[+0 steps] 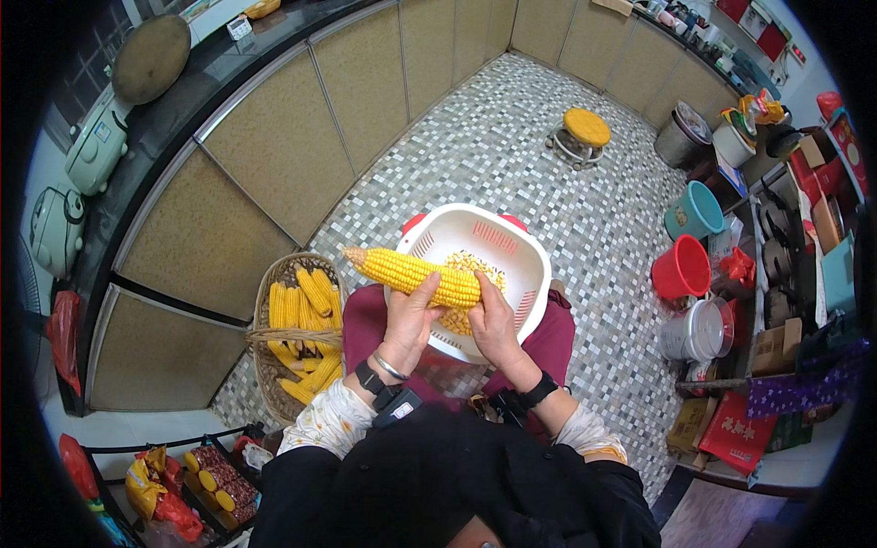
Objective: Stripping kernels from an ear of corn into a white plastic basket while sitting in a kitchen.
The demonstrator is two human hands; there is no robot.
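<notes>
A large ear of yellow corn lies slantwise over a white plastic colander basket, its pale tip pointing left. My left hand grips the ear around its middle from below. At its right end, my right hand has its thumb and fingers on the kernels. Loose corn kernels lie in the bottom of the basket, partly hidden by the ear and my hands. The basket rests at my lap, between my knees. Beside my left knee, a wicker basket with a handle holds several corn ears.
Cabinets with a dark countertop curve along the left. A yellow-topped stool stands ahead on the tiled floor. To the right are a teal bucket, a red bucket, lidded tubs and a loaded shelf. A rack of bagged goods stands lower left.
</notes>
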